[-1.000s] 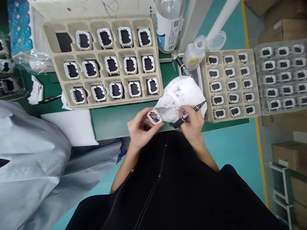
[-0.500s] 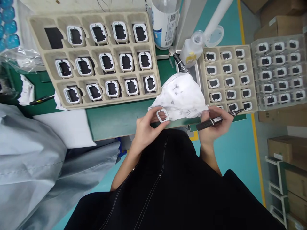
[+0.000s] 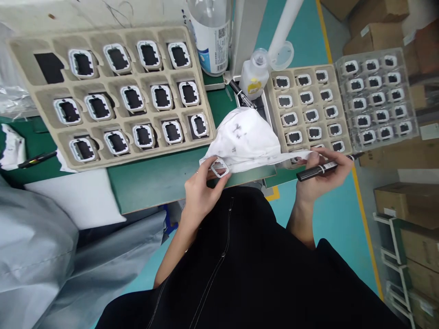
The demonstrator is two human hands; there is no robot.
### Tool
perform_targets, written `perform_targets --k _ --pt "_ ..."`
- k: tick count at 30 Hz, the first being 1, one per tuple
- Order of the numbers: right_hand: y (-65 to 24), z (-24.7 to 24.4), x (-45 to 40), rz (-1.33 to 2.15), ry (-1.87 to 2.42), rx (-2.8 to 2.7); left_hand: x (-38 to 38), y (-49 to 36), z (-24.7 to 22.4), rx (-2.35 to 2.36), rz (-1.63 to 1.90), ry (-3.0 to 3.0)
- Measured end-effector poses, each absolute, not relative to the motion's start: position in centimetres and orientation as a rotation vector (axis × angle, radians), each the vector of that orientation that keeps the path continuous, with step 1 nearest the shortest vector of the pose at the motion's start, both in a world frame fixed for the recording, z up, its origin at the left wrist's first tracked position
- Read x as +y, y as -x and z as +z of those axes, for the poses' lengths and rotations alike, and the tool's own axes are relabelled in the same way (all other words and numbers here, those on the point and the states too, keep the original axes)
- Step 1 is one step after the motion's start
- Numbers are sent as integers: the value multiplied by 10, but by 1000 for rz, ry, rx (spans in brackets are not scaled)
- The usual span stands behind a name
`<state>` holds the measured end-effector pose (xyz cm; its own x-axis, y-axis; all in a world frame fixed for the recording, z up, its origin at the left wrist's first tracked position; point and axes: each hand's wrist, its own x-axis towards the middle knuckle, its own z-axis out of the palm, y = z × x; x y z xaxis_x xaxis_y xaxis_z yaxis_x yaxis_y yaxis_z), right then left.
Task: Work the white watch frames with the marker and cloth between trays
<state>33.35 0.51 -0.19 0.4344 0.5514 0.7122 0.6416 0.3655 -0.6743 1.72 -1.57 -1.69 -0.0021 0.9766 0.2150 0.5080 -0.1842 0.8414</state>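
Note:
My left hand [image 3: 200, 192] pinches a small white rounded-square frame [image 3: 223, 174] between thumb and fingers, at the left edge of the cloth. The frame's middle is open. A white cloth [image 3: 252, 135] with dark smudges is bunched on the green table. One corner of it is drawn out to the right, pinched between the thumb and fingers of my right hand [image 3: 320, 183]. In that same hand lies a black marker pen [image 3: 313, 172], its tip pointing right.
A large tray [image 3: 113, 79] of similar frames lies left; a smaller tray [image 3: 297, 108] and a clear plastic tray [image 3: 372, 96] lie right. Behind the cloth stand a big bottle [image 3: 214, 50] and an uncapped bottle [image 3: 254, 75]. Another marker [image 3: 242, 95] rests beside them. A grey-clothed person [image 3: 30, 256] is at left.
My right hand has moved right, pulling the cloth's corner out into a long strip. The frame is still in my left hand, slightly turned. The whole view has shifted a little.

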Motion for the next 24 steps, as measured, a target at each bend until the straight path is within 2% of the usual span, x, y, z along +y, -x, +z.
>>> perform_targets --k 4,9,14,20,24 --pt "-337 -6 -11 -20 1333 -1454 -20 -16 -18 1490 1145 -1832" --pt "-338 -16 -24 -195 1426 -1818 -23 -15 -19 1467 1238 -1930" --pt "-344 -21 -25 -343 1534 -1784 -23 -15 -20 1461 1279 -1919" --pt "-328 1 -34 -202 1487 -1914 -24 -11 -22 1450 1417 -1722" --pt "-289 17 -36 -274 1479 -1915 -27 -4 -25 1391 1481 -1605"
